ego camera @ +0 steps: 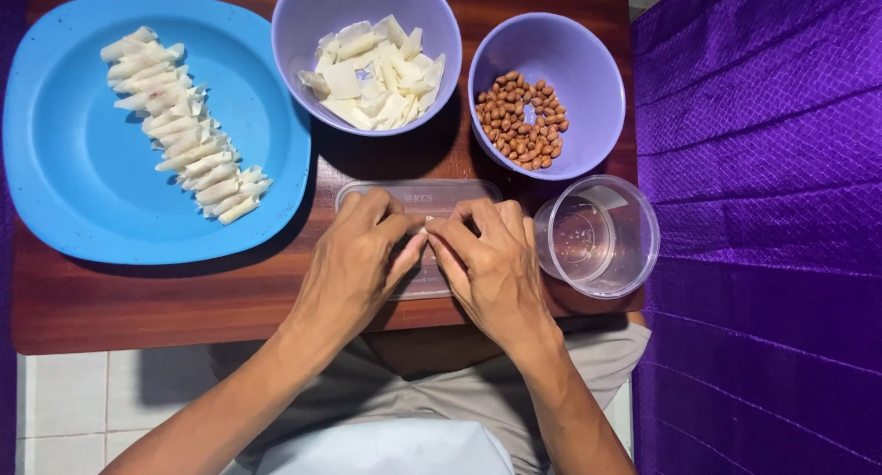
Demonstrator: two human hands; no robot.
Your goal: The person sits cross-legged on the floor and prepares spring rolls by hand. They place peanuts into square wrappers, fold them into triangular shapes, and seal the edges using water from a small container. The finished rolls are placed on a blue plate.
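Note:
My left hand (pixel 356 259) and my right hand (pixel 487 264) meet fingertip to fingertip over a clear plastic lid (pixel 418 197) on the wooden table (pixel 147 300). Between the fingertips sits a small pale wrapper piece (pixel 426 230), mostly hidden by the fingers. A purple bowl (pixel 303 16) of square white wrappers stands just beyond the hands. To its right a smaller purple bowl (pixel 588 62) holds peanuts (pixel 522 118). A blue plate (pixel 73 163) at the left carries a row of rolled white pieces (pixel 179 126).
A clear round plastic container (pixel 599 236) stands at the table's right front corner, beside my right hand. Purple quilted cloth (pixel 763 218) fills the right side. Pale floor tiles (pixel 83 401) show below the table's near edge, and my lap is under my forearms.

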